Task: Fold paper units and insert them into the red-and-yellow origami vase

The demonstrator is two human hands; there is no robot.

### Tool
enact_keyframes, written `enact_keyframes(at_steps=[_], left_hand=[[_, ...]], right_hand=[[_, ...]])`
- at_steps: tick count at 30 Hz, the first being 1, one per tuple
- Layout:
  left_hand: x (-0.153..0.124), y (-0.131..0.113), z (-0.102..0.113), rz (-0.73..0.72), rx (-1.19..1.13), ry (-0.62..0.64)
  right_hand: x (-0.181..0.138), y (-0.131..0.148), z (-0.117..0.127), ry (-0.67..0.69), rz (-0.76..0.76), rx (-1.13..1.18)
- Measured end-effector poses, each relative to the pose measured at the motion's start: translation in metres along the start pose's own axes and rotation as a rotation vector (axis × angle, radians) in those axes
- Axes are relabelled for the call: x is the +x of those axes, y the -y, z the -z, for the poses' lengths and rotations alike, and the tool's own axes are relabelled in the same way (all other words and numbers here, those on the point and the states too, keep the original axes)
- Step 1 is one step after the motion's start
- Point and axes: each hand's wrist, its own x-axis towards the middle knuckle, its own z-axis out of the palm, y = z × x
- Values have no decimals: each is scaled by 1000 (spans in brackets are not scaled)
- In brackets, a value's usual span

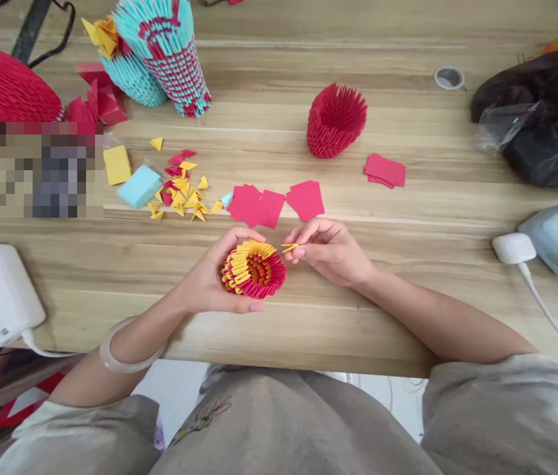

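Observation:
My left hand (210,277) is wrapped round a small bowl of folded paper pieces (279,280), with yellow pieces along part of its rim and red ones along the rest. Just right of that bowl, my right hand (331,254) pinches a yellow folded paper piece (289,248) between thumb and fingers, a little apart from the rim. Loose yellow and red folded pieces (180,198) lie scattered beyond my left hand. Flat red paper rectangles (272,206) are spread on the table just past both hands.
A red folded-paper bowl (326,132) stands farther back, beside a stack of red paper (386,171). Tall blue-and-red paper vase (175,66) stands back left. Yellow (117,165) and blue paper packs (139,186) lie left. White chargers (2,297) and a black bag (541,119) flank the table.

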Motion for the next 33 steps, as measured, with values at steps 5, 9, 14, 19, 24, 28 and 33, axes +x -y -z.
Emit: enact_keyframes(at_steps=[5,9,14,19,24,28,33], left_hand=[[0,3,0,-1,9,-8],[1,4,1,-64,43,-28],[3,4,3,-111,133,-35],[2,6,1,-144,101,-84],[2,8,1,-146,93,-126],[1,7,1,-118,125,-145],[-1,6,2,-147,175,-162]], right_hand=[[0,-1,-1,-38,58,-46],[1,-4,3,-47,91,-80],[2,-7,8,-61,132,-167],[-1,-5,7,-58,308,-369],[-5,-4,3,-67,387,-446],[-5,-2,2,-5,302,-459],[-4,-2,1,21,186,-319]])
